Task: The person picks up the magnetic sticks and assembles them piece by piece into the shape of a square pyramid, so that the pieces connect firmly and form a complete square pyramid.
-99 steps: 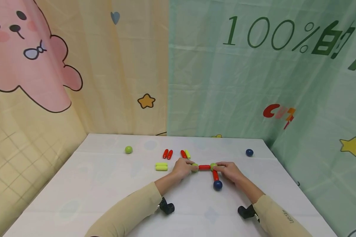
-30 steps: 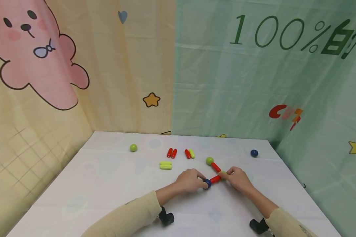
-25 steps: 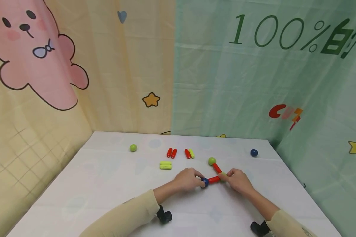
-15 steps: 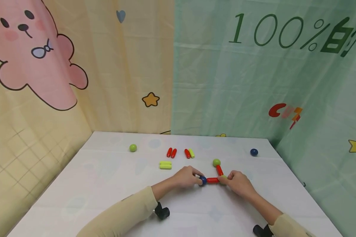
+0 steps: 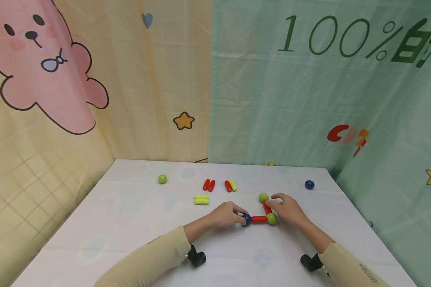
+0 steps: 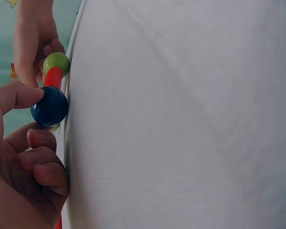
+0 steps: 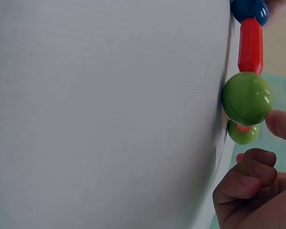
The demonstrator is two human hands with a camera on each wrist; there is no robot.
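In the head view my left hand (image 5: 227, 215) pinches a dark blue ball (image 6: 49, 107) between thumb and index finger. A red rod (image 5: 259, 219) joins that ball to a green ball (image 7: 248, 98) at the near right corner. From there a second red rod (image 5: 267, 207) runs away to another green ball (image 5: 263, 197), making an angled chain on the table. My right hand (image 5: 289, 209) is beside the second rod, thumb and index finger spread apart. Its thumb overlaps the rod; whether they touch I cannot tell. The right wrist view shows its other fingers curled and holding nothing.
On the white table (image 5: 129, 239), behind the hands, lie a pair of red rods (image 5: 209, 185), a red rod beside a yellow-green one (image 5: 233, 185), and two yellow-green rods (image 5: 201, 200). A loose green ball (image 5: 162, 179) is far left, a blue ball (image 5: 309, 184) far right.
The chain has swung round, its blue ball going left and its far green ball right. My right hand has let go of the corner green ball and moved away along the second rod.
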